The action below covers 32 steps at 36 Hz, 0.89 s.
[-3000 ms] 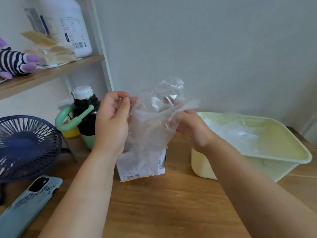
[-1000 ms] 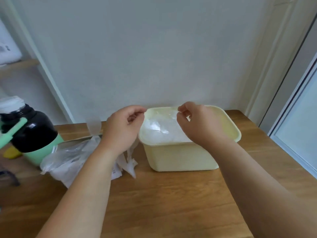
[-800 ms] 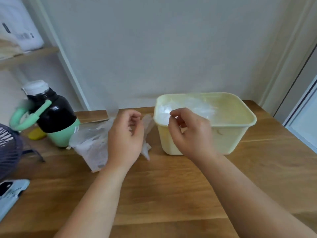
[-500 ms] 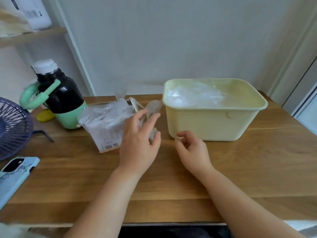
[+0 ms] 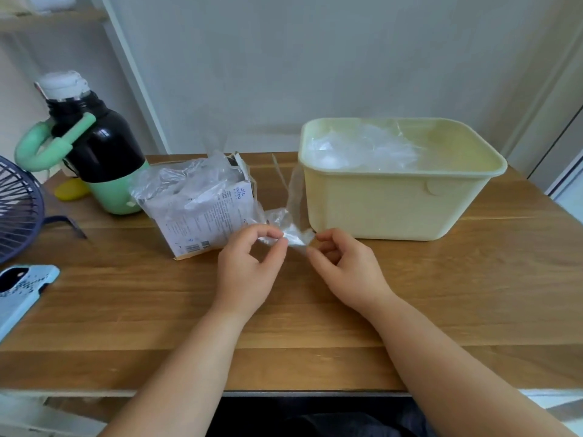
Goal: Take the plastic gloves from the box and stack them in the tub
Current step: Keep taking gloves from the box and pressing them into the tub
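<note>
The step in hand was drawing a fresh glove (image 5: 295,216) out of the box (image 5: 202,212), which lay on its side near the back edge of the tabletop (image 5: 126,304), just left of the tub (image 5: 394,209). The left hand (image 5: 249,269) pinched the clear film between thumb and forefinger. The right hand (image 5: 347,272), its fingers (image 5: 331,239) curled, seemed to nip the other end. The glove hung low over the tabletop, in front of the gap between box and tub, its tail trailing up and back. Next, I judge, it wanted pulling free, spreading flat and carrying over the rim onto the stacked gloves (image 5: 362,149). Half a second earlier both hands looked empty, the left reaching open toward the box and the right loosely curled before the tub.
</note>
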### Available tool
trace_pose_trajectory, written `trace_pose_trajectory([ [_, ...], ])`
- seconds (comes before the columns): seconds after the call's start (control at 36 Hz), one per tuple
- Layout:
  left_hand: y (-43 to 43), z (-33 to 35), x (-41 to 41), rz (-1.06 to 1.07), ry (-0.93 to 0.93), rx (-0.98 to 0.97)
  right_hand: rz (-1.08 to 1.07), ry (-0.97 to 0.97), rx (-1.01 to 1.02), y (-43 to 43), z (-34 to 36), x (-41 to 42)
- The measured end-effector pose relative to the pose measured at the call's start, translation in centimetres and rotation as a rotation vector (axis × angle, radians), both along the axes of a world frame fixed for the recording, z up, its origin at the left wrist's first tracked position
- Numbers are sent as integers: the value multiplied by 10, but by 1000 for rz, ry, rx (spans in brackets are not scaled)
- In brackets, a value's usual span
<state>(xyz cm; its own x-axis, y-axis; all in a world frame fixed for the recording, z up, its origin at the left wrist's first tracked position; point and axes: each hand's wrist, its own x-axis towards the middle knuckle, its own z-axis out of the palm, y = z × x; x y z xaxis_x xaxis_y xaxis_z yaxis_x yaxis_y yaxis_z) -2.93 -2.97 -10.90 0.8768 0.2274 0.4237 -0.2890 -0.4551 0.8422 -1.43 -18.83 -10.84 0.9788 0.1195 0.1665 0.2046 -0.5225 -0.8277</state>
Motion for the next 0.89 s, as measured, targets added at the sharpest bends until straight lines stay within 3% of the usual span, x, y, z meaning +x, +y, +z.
trace_pose_trajectory([
  [0.06,-3,4,-1,-65,96,-263,50,31,-6,0,2,-1],
  [0.14,-4,3,0,-121,135,-415,107,71,4,-1,2,-3],
  [0.28,-3,7,-1,-139,137,-469,91,13,25,1,1,-7],
  [0.39,-4,8,-4,-186,155,-431,46,57,205,1,3,-9],
  [0.53,-3,12,-6,-338,335,-710,109,127,347,0,9,-13],
  [0.61,0,12,-6,-411,386,-715,142,119,371,-1,10,-15],
  [0.75,4,10,-2,-420,340,-784,230,218,653,1,9,-17],
  [0.89,2,9,-3,-425,282,-828,74,133,425,8,5,-16],
])
